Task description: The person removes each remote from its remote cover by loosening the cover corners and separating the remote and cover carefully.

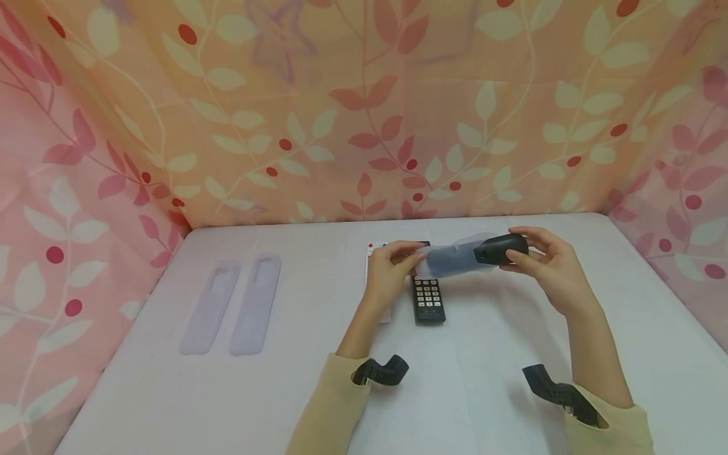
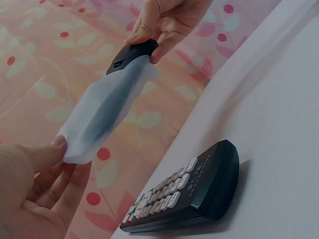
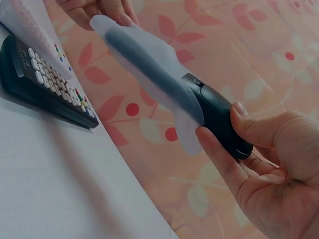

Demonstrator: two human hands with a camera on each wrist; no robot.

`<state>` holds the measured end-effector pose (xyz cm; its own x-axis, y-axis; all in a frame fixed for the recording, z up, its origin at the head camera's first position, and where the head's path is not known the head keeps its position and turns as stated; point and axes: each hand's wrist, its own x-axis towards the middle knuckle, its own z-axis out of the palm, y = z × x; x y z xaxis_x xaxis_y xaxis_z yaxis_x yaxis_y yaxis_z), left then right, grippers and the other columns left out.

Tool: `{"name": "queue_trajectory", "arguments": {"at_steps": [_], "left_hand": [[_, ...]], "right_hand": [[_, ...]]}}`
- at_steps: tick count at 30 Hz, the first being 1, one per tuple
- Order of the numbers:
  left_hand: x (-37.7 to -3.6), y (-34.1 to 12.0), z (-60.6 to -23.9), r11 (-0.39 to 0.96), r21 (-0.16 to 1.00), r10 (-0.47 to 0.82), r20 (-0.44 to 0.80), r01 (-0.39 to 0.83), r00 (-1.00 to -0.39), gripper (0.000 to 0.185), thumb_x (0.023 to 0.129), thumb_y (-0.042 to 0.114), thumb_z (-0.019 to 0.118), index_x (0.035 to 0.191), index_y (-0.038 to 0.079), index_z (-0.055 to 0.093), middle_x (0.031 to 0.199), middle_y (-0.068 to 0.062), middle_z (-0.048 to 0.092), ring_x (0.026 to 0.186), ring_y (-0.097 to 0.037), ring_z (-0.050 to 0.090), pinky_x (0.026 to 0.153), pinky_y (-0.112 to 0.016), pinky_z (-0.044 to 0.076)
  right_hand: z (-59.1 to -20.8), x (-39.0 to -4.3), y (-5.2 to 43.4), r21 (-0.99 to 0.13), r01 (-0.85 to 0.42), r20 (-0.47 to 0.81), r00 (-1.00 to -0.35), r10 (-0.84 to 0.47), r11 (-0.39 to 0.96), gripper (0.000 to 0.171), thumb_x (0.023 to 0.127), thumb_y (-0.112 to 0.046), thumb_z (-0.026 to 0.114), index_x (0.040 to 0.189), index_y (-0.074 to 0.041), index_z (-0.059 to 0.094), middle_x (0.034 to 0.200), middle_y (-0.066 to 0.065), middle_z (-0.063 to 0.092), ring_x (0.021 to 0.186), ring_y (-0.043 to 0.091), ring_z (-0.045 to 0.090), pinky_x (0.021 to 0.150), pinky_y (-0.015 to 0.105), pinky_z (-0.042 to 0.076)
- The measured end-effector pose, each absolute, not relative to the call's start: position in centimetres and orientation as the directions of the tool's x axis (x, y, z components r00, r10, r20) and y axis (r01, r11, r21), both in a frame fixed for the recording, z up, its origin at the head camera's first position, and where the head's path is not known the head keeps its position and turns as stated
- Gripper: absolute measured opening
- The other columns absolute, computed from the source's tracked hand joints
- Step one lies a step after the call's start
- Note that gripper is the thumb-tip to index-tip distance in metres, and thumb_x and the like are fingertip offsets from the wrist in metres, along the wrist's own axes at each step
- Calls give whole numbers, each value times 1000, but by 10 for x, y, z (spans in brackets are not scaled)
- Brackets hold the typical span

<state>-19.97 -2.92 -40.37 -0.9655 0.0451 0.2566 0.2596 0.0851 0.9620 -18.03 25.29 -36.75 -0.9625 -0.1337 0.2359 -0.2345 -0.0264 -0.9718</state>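
A black remote control [image 1: 500, 249] is held up above the table, its far part inside a translucent, frosted sleeve [image 2: 107, 107]. My left hand [image 1: 389, 268] pinches the sleeve's end between thumb and fingers. At the other side, my right hand [image 1: 548, 268] grips the bare rounded end of the remote, thumb on one face and fingers on the other, as the right wrist view shows. The sleeve's mouth hangs loose around the remote [image 3: 217, 114] near the right fingertips. Below, a second black remote with pale buttons [image 1: 429, 300] lies face up on the table.
Two translucent lavender covers with cutouts, one on the left [image 1: 210, 309] and one beside it [image 1: 256, 306], lie flat on the white table [image 1: 142, 379]. A pale item with coloured dots [image 3: 37, 35], partly hidden, lies beside the second remote. Patterned cloth [image 1: 364, 126] hangs around the table.
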Motion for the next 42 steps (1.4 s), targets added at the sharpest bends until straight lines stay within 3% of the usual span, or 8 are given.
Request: {"name": "queue_trajectory", "arguments": {"at_steps": [6, 14, 42], "left_hand": [[-200, -30, -405, 74, 966, 28, 248, 249, -968, 19, 94, 2, 78, 113, 0, 79, 99, -17, 76, 72, -9, 65, 75, -39, 66], [-200, -31, -403, 48, 970, 26, 238, 239, -971, 19, 94, 1, 77, 113, 0, 79, 99, -15, 73, 75, -8, 66, 72, -25, 63], [-203, -34, -402, 25, 966, -2, 258, 258, -966, 17, 93, -2, 77, 110, -4, 78, 100, -19, 76, 73, -6, 67, 70, -27, 64]], "right_hand": [[-367, -180, 253, -974, -224, 226, -966, -122, -33, 40, 96, 11, 68, 124, -18, 71, 116, 2, 60, 92, 5, 77, 76, 23, 63], [-369, -181, 253, -970, -234, 241, -964, -113, -68, 40, 96, 13, 68, 124, -16, 71, 117, 3, 59, 92, 7, 77, 76, 25, 63], [-368, -182, 253, -965, -252, 257, -962, -89, -67, 43, 94, 15, 68, 122, -17, 73, 108, 2, 63, 88, 6, 78, 76, 23, 62]]}}
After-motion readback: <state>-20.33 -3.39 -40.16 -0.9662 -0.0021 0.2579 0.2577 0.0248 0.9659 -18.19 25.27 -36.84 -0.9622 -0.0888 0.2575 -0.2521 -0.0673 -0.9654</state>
